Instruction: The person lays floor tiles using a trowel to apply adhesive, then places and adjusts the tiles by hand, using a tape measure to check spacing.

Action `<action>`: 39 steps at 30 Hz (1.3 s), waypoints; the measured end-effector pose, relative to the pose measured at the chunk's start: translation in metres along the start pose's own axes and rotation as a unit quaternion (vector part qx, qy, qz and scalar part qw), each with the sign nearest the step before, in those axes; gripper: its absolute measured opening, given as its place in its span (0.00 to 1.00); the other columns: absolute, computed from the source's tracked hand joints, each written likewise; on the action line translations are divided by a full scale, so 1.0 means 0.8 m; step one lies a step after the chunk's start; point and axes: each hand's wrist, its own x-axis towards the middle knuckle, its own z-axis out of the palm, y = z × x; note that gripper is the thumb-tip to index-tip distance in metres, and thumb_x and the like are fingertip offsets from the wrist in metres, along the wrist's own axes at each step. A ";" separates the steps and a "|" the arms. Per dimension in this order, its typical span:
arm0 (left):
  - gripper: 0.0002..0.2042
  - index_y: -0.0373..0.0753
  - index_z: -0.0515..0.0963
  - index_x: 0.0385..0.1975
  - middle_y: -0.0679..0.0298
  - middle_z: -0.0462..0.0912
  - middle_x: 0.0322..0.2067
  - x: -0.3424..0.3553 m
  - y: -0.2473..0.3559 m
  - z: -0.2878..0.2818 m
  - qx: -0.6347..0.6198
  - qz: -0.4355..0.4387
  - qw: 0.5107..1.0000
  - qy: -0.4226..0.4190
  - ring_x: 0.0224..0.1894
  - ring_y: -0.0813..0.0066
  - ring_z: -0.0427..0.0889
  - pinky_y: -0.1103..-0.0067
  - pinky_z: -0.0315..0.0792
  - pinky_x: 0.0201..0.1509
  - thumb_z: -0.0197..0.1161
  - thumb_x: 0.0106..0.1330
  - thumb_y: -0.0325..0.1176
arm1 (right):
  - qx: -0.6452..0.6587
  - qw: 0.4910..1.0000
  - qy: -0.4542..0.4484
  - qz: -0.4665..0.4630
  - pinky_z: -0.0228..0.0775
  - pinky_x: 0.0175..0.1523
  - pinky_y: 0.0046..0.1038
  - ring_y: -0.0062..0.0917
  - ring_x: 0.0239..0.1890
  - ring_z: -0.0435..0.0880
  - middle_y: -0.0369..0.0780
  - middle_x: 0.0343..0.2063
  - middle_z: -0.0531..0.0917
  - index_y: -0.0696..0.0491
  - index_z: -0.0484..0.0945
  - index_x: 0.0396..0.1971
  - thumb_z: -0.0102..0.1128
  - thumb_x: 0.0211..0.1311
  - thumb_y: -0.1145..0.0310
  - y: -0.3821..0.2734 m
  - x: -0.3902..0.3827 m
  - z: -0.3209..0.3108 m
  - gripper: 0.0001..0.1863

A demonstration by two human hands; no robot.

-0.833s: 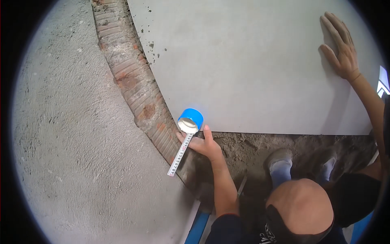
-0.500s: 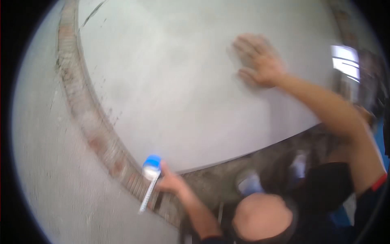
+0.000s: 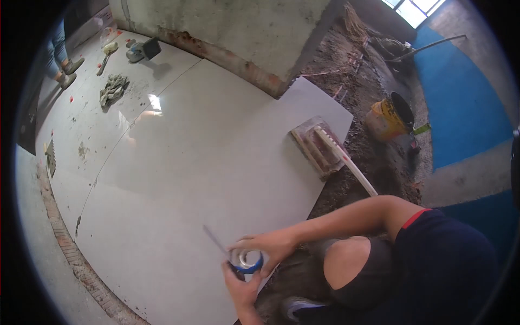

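Observation:
My left hand [image 3: 241, 288] and my right hand [image 3: 272, 245] are together over the near edge of a large pale floor tile [image 3: 179, 206]. Between them is a blue and white tape measure [image 3: 250, 268]; its short blade [image 3: 215, 238] sticks out toward the far left. The left fingers grip the case from below and the left. From above and the right, the right hand curls round it, its fingertips near where the blade comes out. My bent knee [image 3: 346, 268] shows just right of the hands.
A rectangular tray-like tool [image 3: 314, 149] and a long white bar [image 3: 349, 165] lie at the tile's right edge, near a yellow bucket [image 3: 384, 120] on dirt. Farther off are a rag [image 3: 114, 91], a suction-cup-like tool [image 3: 142, 51], a wall [image 3: 233, 32] and another person's legs [image 3: 60, 54].
My right hand has come off its outstretched place over the tile and onto the tape measure, joining my left. The view has swung toward the right and farther room.

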 end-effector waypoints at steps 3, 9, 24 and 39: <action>0.43 0.28 0.55 0.65 0.54 0.70 0.57 0.014 0.015 0.056 0.053 -0.096 0.987 -0.118 0.58 0.68 0.72 0.74 0.67 0.62 0.73 0.48 0.26 | 0.030 0.988 0.096 0.117 0.59 0.68 0.35 0.41 0.63 0.67 0.48 0.61 0.67 0.56 0.52 0.69 0.76 0.43 0.65 -0.009 -0.087 -0.005 0.54; 0.42 0.32 0.54 0.68 0.43 0.58 0.64 0.038 -0.010 0.111 0.314 -0.011 0.931 -0.185 0.67 0.47 0.60 0.63 0.57 0.70 0.70 0.53 0.33 | -0.001 0.870 0.401 0.289 0.66 0.62 0.36 0.39 0.58 0.74 0.48 0.54 0.73 0.56 0.60 0.63 0.77 0.43 0.63 0.045 -0.190 0.012 0.47; 0.48 0.37 0.40 0.73 0.47 0.32 0.73 0.231 -0.019 -0.017 0.734 0.090 0.674 0.003 0.75 0.48 0.27 0.51 0.30 0.74 0.60 0.63 0.55 | -0.003 0.693 0.654 0.302 0.73 0.40 0.24 0.21 0.38 0.77 0.43 0.43 0.74 0.61 0.65 0.56 0.73 0.53 0.68 0.084 -0.251 -0.002 0.34; 0.38 0.47 0.52 0.72 0.59 0.49 0.73 0.287 -0.015 0.000 0.707 0.288 0.644 0.053 0.75 0.59 0.46 0.59 0.42 0.75 0.56 0.64 0.54 | -0.143 0.744 0.405 0.511 0.67 0.26 0.21 0.14 0.18 0.74 0.32 0.19 0.75 0.56 0.74 0.37 0.57 0.67 0.60 0.044 -0.307 -0.203 0.13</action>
